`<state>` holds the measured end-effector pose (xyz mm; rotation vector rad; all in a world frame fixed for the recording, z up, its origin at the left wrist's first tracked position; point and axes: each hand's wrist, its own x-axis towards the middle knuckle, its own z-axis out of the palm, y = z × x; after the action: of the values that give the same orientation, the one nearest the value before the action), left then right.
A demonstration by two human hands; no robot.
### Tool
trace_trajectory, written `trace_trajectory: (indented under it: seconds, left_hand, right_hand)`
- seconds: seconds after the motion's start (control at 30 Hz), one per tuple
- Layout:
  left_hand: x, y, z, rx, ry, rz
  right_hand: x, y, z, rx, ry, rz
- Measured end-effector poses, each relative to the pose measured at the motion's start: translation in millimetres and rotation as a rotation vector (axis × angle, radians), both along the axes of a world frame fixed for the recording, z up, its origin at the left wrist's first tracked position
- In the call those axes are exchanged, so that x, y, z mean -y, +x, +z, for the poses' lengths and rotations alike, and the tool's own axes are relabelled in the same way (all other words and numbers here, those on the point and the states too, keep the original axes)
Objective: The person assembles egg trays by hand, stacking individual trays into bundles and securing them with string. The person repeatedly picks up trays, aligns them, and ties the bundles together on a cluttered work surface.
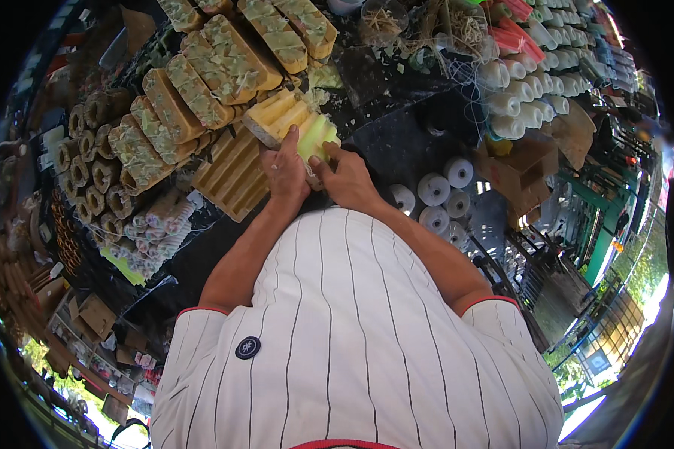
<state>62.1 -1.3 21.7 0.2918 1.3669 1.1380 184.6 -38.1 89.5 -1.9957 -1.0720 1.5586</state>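
Both hands meet in front of my chest, at a pale yellow grooved block [274, 112] that looks like a mould half. A bright yellow-green piece [318, 136] lies along its near right part; I cannot tell its exact kind. My left hand [284, 170] grips the block's near side, thumb on top. Fingers of my right hand [344, 176] are bent in at the right end, by the yellow-green piece; whether they pinch that piece or only the block is hidden. Just left of my left hand lies another tan block with parallel grooves [228, 178].
Several tan blocks [171, 105] crusted with pale green flakes fill the upper left. Hollow brown tubes [97, 168] are stacked left of them. White rolls [434, 188] stand right of my hands. Translucent white cylinders [528, 93] and a cardboard box [523, 172] are farther right.
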Motion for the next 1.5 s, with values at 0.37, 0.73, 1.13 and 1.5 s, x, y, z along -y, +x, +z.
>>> trace_trajectory:
  seconds: [0.37, 0.73, 1.13, 1.5]
  left_hand:
    - [-8, -8, 22, 0.148, 0.042, -0.079]
    - [-6, 10, 26, 0.383, 0.085, -0.050]
    - [-4, 1, 23, 0.244, -0.001, -0.039]
    - [28, -39, -9, -0.049, 0.011, 0.002]
  right_hand:
    - [-1, -5, -24, 0.189, 0.301, 0.148]
    - [-25, -5, -23, -0.014, 0.004, -0.064]
    - [-29, 15, -87, -0.298, 0.065, -0.214]
    - [-59, -27, -127, 0.396, -0.060, -0.029]
